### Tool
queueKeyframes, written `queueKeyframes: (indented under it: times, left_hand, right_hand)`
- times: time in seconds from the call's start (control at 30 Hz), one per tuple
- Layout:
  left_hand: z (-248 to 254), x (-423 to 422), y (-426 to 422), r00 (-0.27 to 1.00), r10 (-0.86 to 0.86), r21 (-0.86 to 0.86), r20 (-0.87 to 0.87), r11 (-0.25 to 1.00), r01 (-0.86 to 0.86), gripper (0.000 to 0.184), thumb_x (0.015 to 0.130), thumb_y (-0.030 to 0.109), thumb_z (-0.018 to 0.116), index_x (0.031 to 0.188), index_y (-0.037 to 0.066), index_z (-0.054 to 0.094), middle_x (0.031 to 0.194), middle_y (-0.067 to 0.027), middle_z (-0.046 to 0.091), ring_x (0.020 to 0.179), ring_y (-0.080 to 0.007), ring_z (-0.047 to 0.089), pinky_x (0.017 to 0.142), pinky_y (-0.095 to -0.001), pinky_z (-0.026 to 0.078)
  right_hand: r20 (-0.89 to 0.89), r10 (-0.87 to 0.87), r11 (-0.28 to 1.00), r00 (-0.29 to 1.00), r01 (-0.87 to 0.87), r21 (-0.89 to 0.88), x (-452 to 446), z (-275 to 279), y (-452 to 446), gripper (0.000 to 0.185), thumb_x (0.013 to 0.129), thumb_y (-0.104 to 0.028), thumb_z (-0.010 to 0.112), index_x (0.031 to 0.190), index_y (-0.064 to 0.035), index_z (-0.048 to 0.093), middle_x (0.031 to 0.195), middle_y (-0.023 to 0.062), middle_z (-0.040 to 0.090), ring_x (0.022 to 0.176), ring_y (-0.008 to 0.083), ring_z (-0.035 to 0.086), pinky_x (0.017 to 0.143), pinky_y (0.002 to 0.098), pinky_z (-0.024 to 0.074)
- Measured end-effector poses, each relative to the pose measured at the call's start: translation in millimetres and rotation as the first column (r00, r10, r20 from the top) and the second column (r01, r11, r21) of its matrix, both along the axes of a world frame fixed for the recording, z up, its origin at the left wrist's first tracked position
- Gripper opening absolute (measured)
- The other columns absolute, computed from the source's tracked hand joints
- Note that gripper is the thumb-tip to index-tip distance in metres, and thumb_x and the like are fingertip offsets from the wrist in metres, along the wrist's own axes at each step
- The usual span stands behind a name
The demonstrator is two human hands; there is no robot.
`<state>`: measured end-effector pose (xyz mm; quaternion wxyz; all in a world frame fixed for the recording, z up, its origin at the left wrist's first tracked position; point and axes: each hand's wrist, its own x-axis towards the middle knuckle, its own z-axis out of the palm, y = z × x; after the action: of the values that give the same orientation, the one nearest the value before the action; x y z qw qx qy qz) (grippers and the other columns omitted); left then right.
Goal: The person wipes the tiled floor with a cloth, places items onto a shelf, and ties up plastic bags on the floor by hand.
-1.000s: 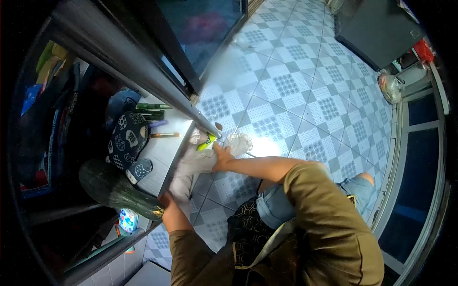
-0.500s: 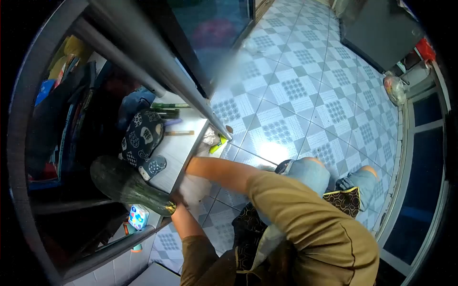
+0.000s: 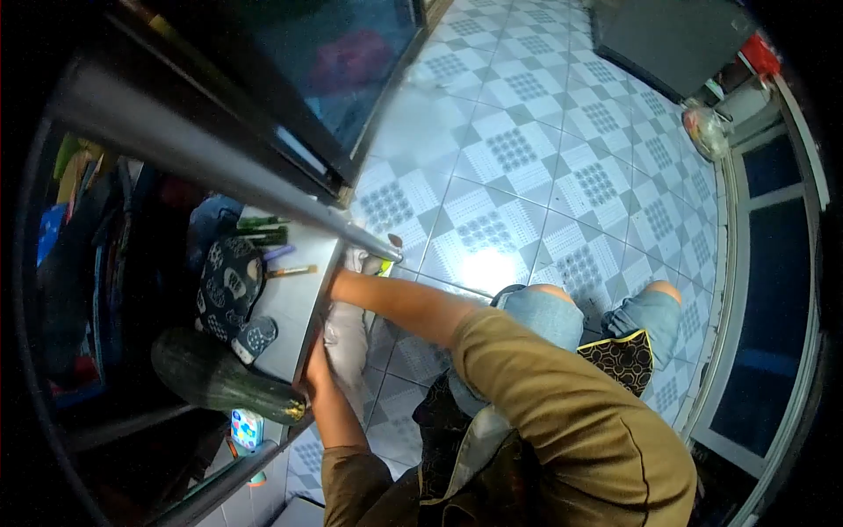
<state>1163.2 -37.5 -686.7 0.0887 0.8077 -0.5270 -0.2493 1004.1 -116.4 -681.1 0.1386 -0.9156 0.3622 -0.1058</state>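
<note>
"Patterned tile floor [image 3: 509, 237] fills the right side, and a light-topped table [image 3: 303, 303] stands at the left. Where are the hands?"

"Both reach to the table's floor-side edge. The left hand [image 3: 318, 362] is by the near corner, next to the stem end of a dark green gourd [image 3: 215, 373]. The right hand [image 3: 337, 285] is farther along that edge, mostly out of sight."

"And the pale bundle [image 3: 349, 347]?"

"Just outside that edge, its long axis running roughly along it. It may be cloth or a filled bag; the view is too poor to say."

"Which hand is nearer?"

"Both are close: the left lies alongside it, with the bundle towards the open floor, while the right wrist crosses it nearer the far corner."

"Are the fingers gripping it?"

"I cannot tell. They are hidden at the edge, so neither spread nor closed fingers show."
</note>
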Motion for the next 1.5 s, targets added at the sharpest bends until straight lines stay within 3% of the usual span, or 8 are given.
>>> queueKeyframes:
  times: [0.23,0.3,0.43,0.6,0.67,0.87,1.23,1.5]
  left_hand:
    - [33.6,-70.7,-89.2,0.862,-0.486,-0.381,0.145,0.776,0.502,0.052,0.087,0.029,0.047,0.128,-0.002,0.042,0.126,-0.0255,0.042,0.114,-0.0407,0.041,0.097,-0.0449,0.033]
    - [52.6,-103.6,-101.7,0.748,-0.599,-0.476,0.286,0.589,0.653,0.051,0.087,0.027,0.048,0.128,-0.002,0.042,0.127,-0.0249,0.042,0.115,-0.0406,0.041,0.098,-0.0440,0.033]
    - [80.6,-151.7,-117.0,0.575,-0.669,-0.491,0.472,0.343,0.801,0.050,0.086,0.024,0.050,0.129,0.000,0.041,0.129,-0.0237,0.041,0.116,-0.0403,0.039,0.099,-0.0423,0.032]
    - [86.7,-152.2,-86.8,0.549,-0.789,-0.627,0.276,0.286,0.725,0.045,0.087,0.014,0.050,0.127,-0.004,0.041,0.129,-0.0253,0.041,0.120,-0.0399,0.038,0.102,-0.0418,0.030]
    - [64.0,-122.4,-70.6,0.786,-0.603,-0.216,-0.135,0.792,0.571,0.039,0.094,0.017,0.041,0.124,-0.009,0.042,0.127,-0.0295,0.044,0.121,-0.0378,0.040,0.103,-0.0379,0.029]
    - [87.5,-157.4,36.2,0.557,-0.683,-0.402,0.473,0.395,0.826,0.048,0.089,0.017,0.049,0.132,-0.002,0.039,0.135,-0.0250,0.037,0.125,-0.0405,0.034,0.105,-0.0466,0.025]
    - [113.4,-455.7,63.3,0.089,-0.986,-0.867,0.138,-0.077,0.492,0.011,0.082,0.005,0.065,0.091,-0.002,0.063,0.085,-0.0104,0.063,0.077,-0.0201,0.057,0.073,-0.0306,0.047]
    - [274.7,-532.8,201.3,-0.305,-0.886,-0.878,0.348,-0.423,0.226,0.029,0.083,0.003,0.062,0.112,0.003,0.060,0.105,-0.0110,0.061,0.096,-0.0203,0.057,0.084,-0.0301,0.043]
  right_hand:
    - [0.062,0.193,0.953,0.979,-0.172,-0.250,-164.7,26.3,71.6,0.035,0.080,-0.032,0.057,0.103,-0.0059,0.058,0.112,0.0167,0.058,0.107,0.0317,0.053,0.082,0.0422,0.0454]
    - [-0.332,0.101,0.867,0.938,0.081,0.492,-219.6,87.6,84.6,0.030,0.079,-0.031,0.057,0.095,-0.0066,0.063,0.095,0.0168,0.064,0.093,0.0337,0.060,0.075,0.0439,0.0481]
    - [-0.288,-0.368,0.861,0.884,0.441,0.254,-335.3,92.1,117.3,0.021,0.078,-0.023,0.058,0.088,-0.0053,0.063,0.089,0.0157,0.065,0.084,0.0341,0.062,0.072,0.0449,0.0491]
    - [-0.272,-0.724,0.617,0.634,0.771,0.157,-450.6,104.9,215.3,0.021,0.082,-0.021,0.056,0.097,-0.0067,0.060,0.096,0.0148,0.063,0.092,0.0329,0.059,0.076,0.0443,0.0481]
    - [-0.433,-0.752,0.465,0.498,0.865,0.188,-493.8,113.8,260.4,0.020,0.082,-0.020,0.055,0.097,-0.0072,0.059,0.096,0.0148,0.063,0.092,0.0334,0.059,0.076,0.0443,0.0480]
    - [-0.427,-0.902,-0.051,-0.063,0.998,-0.040,-580.2,128.2,448.1,0.019,0.082,-0.022,0.054,0.093,-0.0060,0.058,0.096,0.0153,0.063,0.091,0.0338,0.059,0.076,0.0454,0.0478]
    - [-0.463,-0.481,-0.835,-0.744,0.550,-0.015,-308.6,61.1,812.6,0.021,0.078,-0.023,0.054,0.086,-0.0046,0.060,0.088,0.0186,0.063,0.085,0.0372,0.060,0.072,0.0473,0.0476]
    - [-0.723,0.059,-0.904,-0.688,-0.344,0.254,-8.8,-89.9,842.5,0.037,0.071,-0.025,0.062,0.099,-0.0014,0.065,0.109,0.0214,0.060,0.103,0.0334,0.058,0.087,0.0425,0.0466]
